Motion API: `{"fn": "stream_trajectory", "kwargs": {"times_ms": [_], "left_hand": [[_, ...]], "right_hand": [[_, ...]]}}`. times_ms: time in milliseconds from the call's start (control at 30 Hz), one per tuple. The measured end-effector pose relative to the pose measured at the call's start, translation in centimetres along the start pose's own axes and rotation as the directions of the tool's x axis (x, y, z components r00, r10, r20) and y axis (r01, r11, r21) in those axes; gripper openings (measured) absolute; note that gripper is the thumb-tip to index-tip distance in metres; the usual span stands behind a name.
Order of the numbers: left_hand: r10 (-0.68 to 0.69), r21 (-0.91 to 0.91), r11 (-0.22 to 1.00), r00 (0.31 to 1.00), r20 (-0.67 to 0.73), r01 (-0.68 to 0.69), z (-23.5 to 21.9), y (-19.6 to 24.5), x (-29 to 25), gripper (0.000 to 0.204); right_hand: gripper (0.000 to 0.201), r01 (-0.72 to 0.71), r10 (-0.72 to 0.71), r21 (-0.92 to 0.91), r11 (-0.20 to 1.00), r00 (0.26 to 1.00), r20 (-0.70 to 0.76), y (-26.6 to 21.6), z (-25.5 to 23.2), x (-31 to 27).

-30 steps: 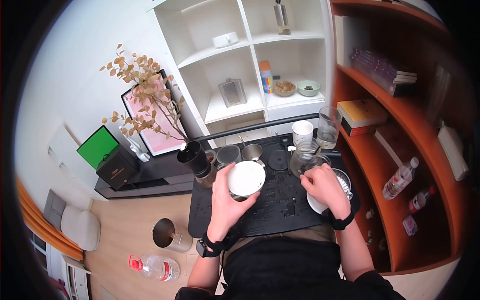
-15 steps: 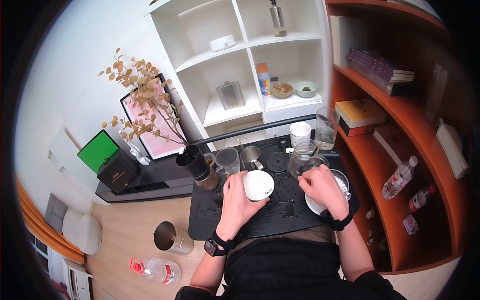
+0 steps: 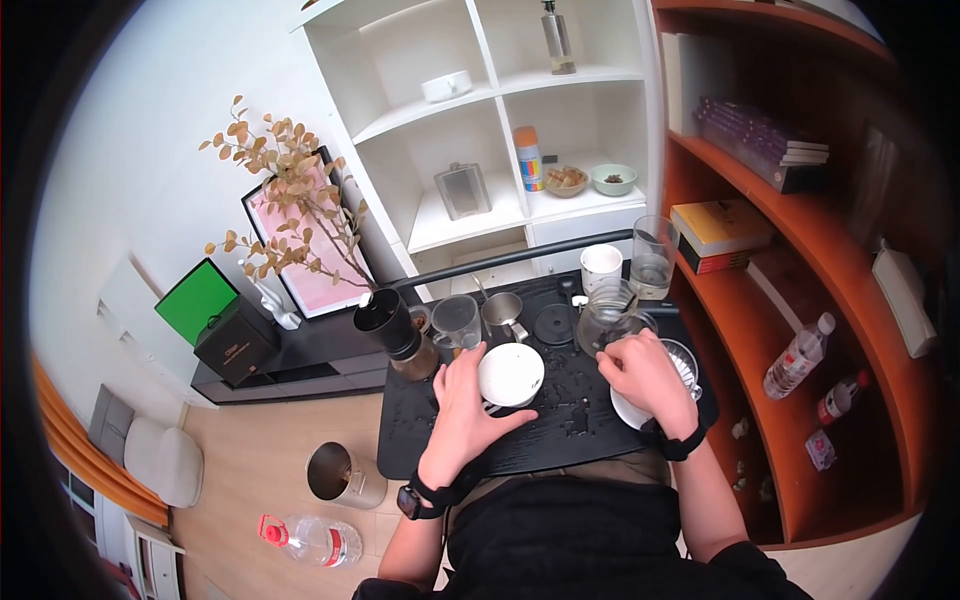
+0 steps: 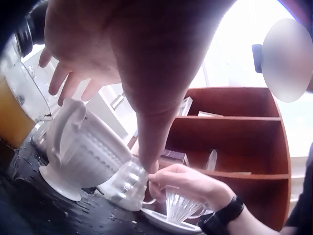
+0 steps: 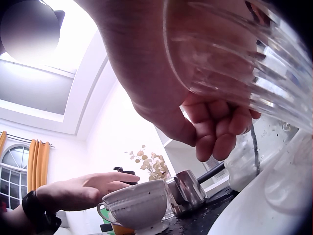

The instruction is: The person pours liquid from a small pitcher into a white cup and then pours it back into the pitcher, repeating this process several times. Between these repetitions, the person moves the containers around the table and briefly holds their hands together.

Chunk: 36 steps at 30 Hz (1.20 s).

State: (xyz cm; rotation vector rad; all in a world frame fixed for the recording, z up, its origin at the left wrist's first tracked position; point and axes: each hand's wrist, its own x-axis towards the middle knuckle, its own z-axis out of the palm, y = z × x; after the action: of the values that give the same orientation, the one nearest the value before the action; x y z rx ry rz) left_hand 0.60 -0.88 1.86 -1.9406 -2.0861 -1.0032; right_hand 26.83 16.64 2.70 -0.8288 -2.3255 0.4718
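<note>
A white cup (image 3: 513, 375) with a beaded band stands on the wet black tray (image 3: 540, 442); dark specks show inside it. Beside it is my left hand (image 3: 462, 412), fingers extended along its far side and thumb spread away from the wall. Cup handle (image 4: 62, 129) and foot show in the left wrist view. My right hand (image 3: 645, 372) is by the glass carafe (image 3: 603, 318), fingers curled, just above the carafe's handle (image 4: 150, 197) in the left wrist view; I cannot tell whether it grips that. Under this hand sits a ribbed glass dripper (image 3: 684, 365).
Along the tray's back are a grinder (image 3: 408, 350), glass mug (image 3: 457, 318), steel cup (image 3: 502, 318), black round lid (image 3: 553, 325), spotted white cup (image 3: 601, 268) and tall glass (image 3: 652, 262). Brown shelves (image 3: 780, 260) rise at right. A metal bin (image 3: 345, 475) stands on the floor.
The white cup, gripped and raised earlier, has moved right and down to stand on the tray. My left thumb has come away from it. The right hand stays in place.
</note>
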Motion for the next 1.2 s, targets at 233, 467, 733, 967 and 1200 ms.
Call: {"fn": "stream_trajectory", "kwargs": {"times_ms": [233,467,733,967,1200], "left_hand": [[-0.276,-0.356,0.904,0.959,-0.067,0.236,-3.7,-3.0,-1.5,0.046],[-0.382,-0.303,0.878,0.924,0.023,0.37,-1.9,-7.4,-3.3,0.048],[-0.361,-0.168,0.913,0.928,0.094,0.372,-0.1,-6.7,-2.9,0.085],[-0.402,-0.165,0.901,0.915,0.034,0.402,0.2,-7.0,-2.3,0.066],[-0.383,-0.157,0.916,0.921,-0.072,0.369,-1.3,-6.5,-2.5,0.063]], "right_hand": [[0.036,-0.013,0.012,-0.007,1.0,1.0,-0.028,-0.7,-0.2,0.0],[0.036,-0.012,0.012,-0.01,1.0,1.0,-0.008,-0.4,-0.1,0.1],[0.036,-0.022,0.022,-0.003,1.0,1.0,0.018,-0.2,-0.1,0.1],[0.037,-0.009,0.009,0.002,1.0,1.0,-0.019,-0.4,-0.1,0.0],[0.037,0.007,-0.007,0.002,1.0,0.999,-0.035,-0.3,0.0,0.0]]}}
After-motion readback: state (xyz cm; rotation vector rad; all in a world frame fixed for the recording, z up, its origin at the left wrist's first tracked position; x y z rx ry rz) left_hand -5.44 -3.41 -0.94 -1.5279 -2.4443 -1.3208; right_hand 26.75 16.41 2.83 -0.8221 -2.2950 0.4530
